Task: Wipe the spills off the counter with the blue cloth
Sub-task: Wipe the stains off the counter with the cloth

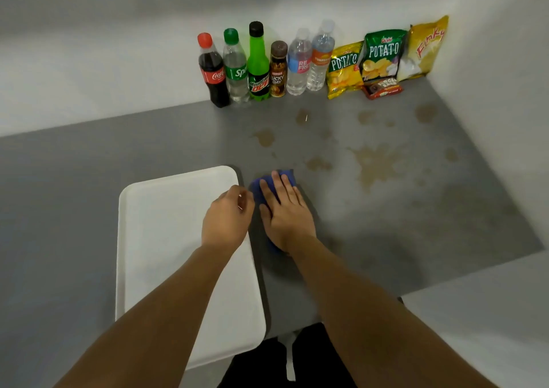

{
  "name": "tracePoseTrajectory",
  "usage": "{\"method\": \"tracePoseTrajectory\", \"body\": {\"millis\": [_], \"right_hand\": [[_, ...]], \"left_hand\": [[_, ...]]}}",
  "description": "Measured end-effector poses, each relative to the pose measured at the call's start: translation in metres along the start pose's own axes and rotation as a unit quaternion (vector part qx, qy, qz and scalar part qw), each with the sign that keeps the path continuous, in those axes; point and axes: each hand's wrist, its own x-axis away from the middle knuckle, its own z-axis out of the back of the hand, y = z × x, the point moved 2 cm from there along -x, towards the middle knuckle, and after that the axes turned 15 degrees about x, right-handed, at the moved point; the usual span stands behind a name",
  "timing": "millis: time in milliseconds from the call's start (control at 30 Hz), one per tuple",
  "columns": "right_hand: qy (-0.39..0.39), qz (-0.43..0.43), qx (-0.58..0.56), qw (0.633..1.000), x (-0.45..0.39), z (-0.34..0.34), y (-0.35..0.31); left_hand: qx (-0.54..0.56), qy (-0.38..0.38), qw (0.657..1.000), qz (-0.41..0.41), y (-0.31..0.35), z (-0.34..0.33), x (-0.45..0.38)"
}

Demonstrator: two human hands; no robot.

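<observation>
The blue cloth (288, 176) lies on the grey counter (178, 138), mostly covered by my right hand (283, 212), which presses flat on it with fingers spread. My left hand (227, 219) hovers over the right edge of the white tray, fingers curled loosely; it holds nothing that I can make out. Several brownish spills stain the counter beyond the cloth: a large splash (375, 164), a small patch (318, 164) just past the cloth, and others (265, 137) farther back.
A white tray (166, 239) lies left of the cloth. Along the back wall stand several bottles (258, 63) and snack bags (383, 54) with a small red box (383, 88). A white wall borders the right side.
</observation>
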Motion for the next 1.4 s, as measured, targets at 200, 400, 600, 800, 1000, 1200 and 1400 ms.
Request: {"method": "tracePoseTrajectory", "body": {"millis": [200,400,600,800,1000,1200,1400], "right_hand": [[0.0,-0.076,0.013,0.997,0.005,-0.002,0.005],[0.013,-0.058,0.024,0.998,0.042,-0.01,-0.005],[0.023,0.036,0.026,0.999,0.006,-0.005,-0.018],[0.009,0.024,0.005,1.0,-0.045,0.006,-0.001],[0.034,-0.072,0.001,0.997,-0.051,0.014,0.041],[0.067,-0.136,0.0,0.988,-0.015,0.008,0.059],[0.039,-0.152,0.041,0.987,0.028,-0.001,0.037]], "left_hand": [[0.013,-0.008,1.0,0.0,-0.004,0.004,-0.007],[0.034,0.007,0.999,-0.017,-0.008,0.012,-0.02],[0.051,0.035,0.998,-0.007,-0.01,0.016,-0.032],[0.044,0.031,0.999,-0.005,-0.012,0.013,-0.037],[0.047,0.027,0.998,-0.006,-0.01,0.012,-0.038],[0.064,0.021,0.998,-0.019,-0.001,0.006,-0.036],[0.089,0.016,0.995,-0.044,0.011,0.0,-0.032]]}}
